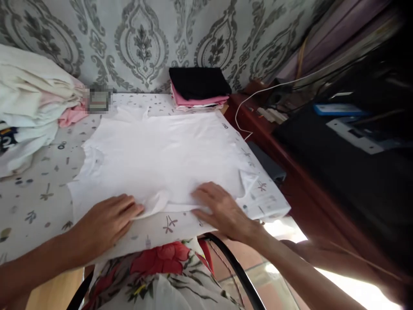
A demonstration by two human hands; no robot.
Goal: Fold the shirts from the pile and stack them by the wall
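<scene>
A white shirt (161,150) lies spread across the table, its neckline toward the left and some wrinkles along its near edge. My left hand (108,217) is at that near edge, fingers together and closed on the cloth; its thumb is hidden. Farther right, my right hand (219,209) is over the shirt's near edge, slightly blurred, with thumb and fingers apart. A corner of the shirt's right end is turned up beside it.
A patterned cloth covers the table (48,172). Loose clothes (32,99) are heaped at the left. A folded stack of clothes (200,84) stands against the papered wall. On the right are a reddish-brown cabinet (290,172) and a white cable (277,86).
</scene>
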